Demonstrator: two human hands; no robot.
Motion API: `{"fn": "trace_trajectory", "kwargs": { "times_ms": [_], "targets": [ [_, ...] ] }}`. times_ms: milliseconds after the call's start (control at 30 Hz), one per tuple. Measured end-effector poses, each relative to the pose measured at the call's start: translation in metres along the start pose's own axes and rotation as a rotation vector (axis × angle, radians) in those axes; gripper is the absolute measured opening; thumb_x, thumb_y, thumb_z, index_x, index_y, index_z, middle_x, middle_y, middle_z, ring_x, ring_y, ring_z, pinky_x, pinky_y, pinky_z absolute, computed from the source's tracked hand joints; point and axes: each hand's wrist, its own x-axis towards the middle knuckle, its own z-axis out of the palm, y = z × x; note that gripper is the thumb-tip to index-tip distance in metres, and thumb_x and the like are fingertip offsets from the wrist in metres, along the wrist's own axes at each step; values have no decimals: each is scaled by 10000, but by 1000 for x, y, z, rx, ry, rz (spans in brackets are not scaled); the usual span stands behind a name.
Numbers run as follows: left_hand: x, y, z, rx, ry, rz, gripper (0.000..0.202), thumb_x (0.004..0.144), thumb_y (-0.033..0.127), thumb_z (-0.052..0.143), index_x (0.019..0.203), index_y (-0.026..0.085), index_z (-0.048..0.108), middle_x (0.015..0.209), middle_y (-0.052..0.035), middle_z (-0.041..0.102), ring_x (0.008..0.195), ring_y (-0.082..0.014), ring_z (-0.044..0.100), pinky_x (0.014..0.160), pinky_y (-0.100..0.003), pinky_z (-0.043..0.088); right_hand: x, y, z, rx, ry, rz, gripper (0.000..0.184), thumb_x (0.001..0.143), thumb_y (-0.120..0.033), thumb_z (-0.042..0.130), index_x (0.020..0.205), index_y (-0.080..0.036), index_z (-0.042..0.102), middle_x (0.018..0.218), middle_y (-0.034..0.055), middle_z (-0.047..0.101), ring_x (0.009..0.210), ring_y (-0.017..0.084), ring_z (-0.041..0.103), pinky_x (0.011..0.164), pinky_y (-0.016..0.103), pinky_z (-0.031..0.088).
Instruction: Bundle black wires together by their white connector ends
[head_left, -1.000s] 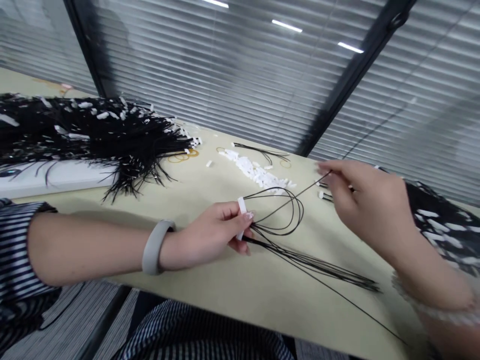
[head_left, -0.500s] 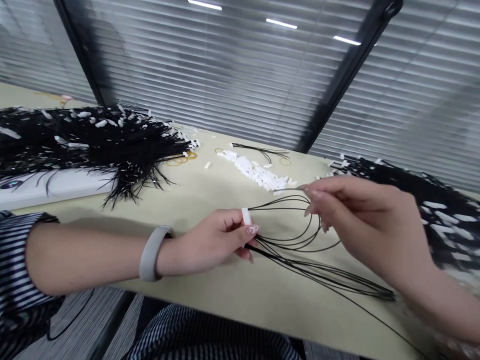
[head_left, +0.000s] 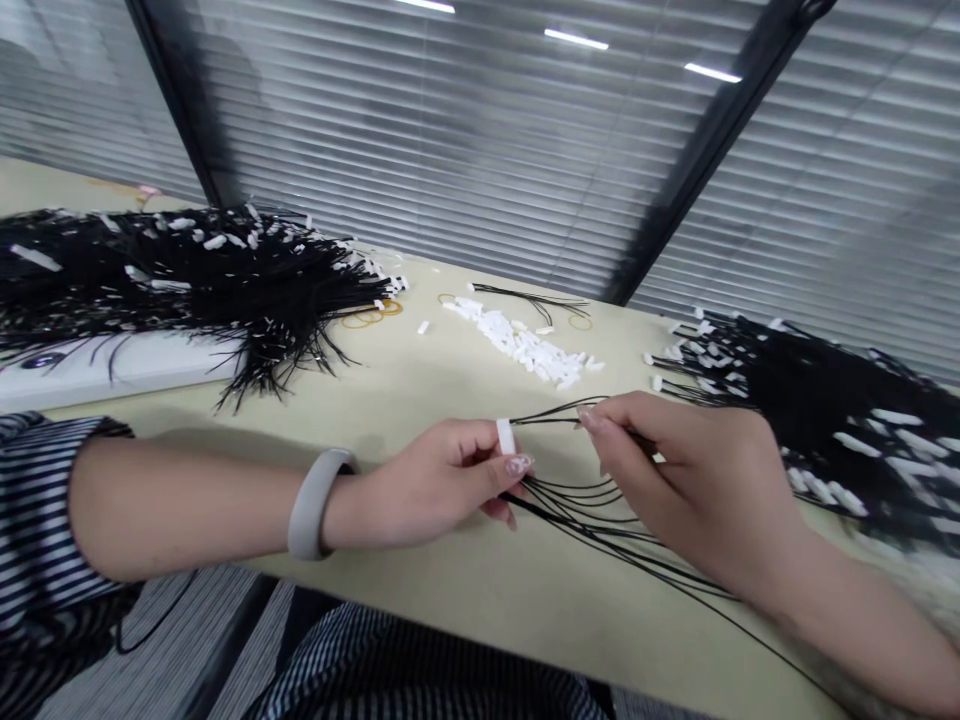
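Note:
My left hand [head_left: 442,482] pinches a small white plastic tube [head_left: 507,437] between thumb and fingers, just above the table. A bunch of thin black cords [head_left: 600,520] runs out from under that hand toward the lower right. My right hand [head_left: 690,480] is closed in a pinch on the end of one black cord [head_left: 547,416], close to the white tube. The cord loops below and behind my right hand are partly hidden by it.
A large heap of black cords with white tubes [head_left: 187,280] lies at the left on a white board [head_left: 105,365]. Another such heap [head_left: 817,400] lies at the right. Loose white tubes [head_left: 525,348] and rubber bands [head_left: 367,315] sit mid-table. Blinds stand behind.
My right hand has come down and left from the far right, drawing the cord end to the white tube. The cord loops have shrunk. My left hand has hardly moved.

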Motion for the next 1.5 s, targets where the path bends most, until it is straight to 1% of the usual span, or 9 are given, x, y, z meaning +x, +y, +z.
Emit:
{"fn": "trace_trajectory", "kwargs": {
  "times_ms": [233, 433, 667, 833, 1000, 1200, 1367, 1433, 1500],
  "targets": [
    [1, 1, 1, 22, 19, 0, 225, 824, 346, 513, 747, 135, 527, 748, 6, 537, 672, -83, 557, 647, -235, 508, 1, 0, 1, 27, -18, 29, 233, 828, -177, 466, 598, -154, 433, 472, -57, 364, 424, 28, 314, 428, 185, 236],
    [0, 4, 2, 107, 24, -38, 244, 831, 343, 489, 694, 143, 500, 708, 11, 516, 644, -91, 540, 639, -254, 512, 7, -3, -3, 204, -176, 197, 343, 834, -230, 436, 520, -156, 319, 448, -50, 277, 421, 43, 263, 387, 177, 222],
    [-3, 4, 3, 265, 50, -38, 236, 842, 340, 447, 700, 156, 489, 674, 14, 505, 604, -104, 536, 570, -248, 492, 13, 1, -3, 549, -377, 458, 330, 824, -281, 447, 517, -161, 429, 427, -46, 401, 367, 36, 349, 324, 137, 274],
    [-5, 6, 4, 371, 60, -47, 240, 849, 331, 428, 686, 162, 477, 632, 19, 513, 565, -101, 531, 534, -228, 453, 14, 1, -3, 597, -471, 473, 302, 819, -248, 442, 529, -163, 431, 428, -54, 393, 363, 30, 328, 317, 130, 263],
    [-5, 7, 4, 377, 40, -53, 248, 852, 321, 420, 673, 160, 480, 611, 25, 519, 547, -90, 529, 518, -206, 433, 12, 0, 2, 420, -398, 321, 321, 848, -287, 424, 554, -159, 411, 474, -43, 376, 427, 41, 320, 372, 152, 263],
    [-5, 7, 5, 393, 42, -67, 254, 852, 321, 420, 668, 161, 492, 574, 32, 512, 536, -93, 529, 501, -202, 426, 11, -1, 11, 300, -340, 164, 273, 868, -237, 392, 615, -161, 460, 509, -39, 412, 472, 52, 324, 430, 186, 254],
    [-4, 7, 4, 324, 46, -55, 245, 849, 326, 444, 680, 155, 490, 612, 32, 512, 528, -75, 513, 502, -191, 436, 12, -3, 4, 327, -320, 204, 239, 861, -255, 425, 672, -173, 545, 519, -42, 466, 463, 48, 359, 429, 179, 274],
    [-2, 6, 2, 280, 63, -50, 258, 851, 361, 442, 716, 152, 508, 638, 31, 519, 493, -62, 492, 476, -186, 437, 12, 4, -3, 363, -260, 237, 191, 844, -294, 468, 731, -185, 576, 533, -40, 490, 458, 49, 383, 425, 175, 294],
    [0, 4, 0, 228, 88, -32, 273, 848, 393, 446, 743, 151, 514, 668, 29, 532, 457, -45, 468, 449, -179, 435, 13, 19, -8, 422, -131, 331, 180, 827, -336, 501, 769, -186, 581, 542, -34, 494, 461, 54, 416, 425, 172, 321]
  ]
}}
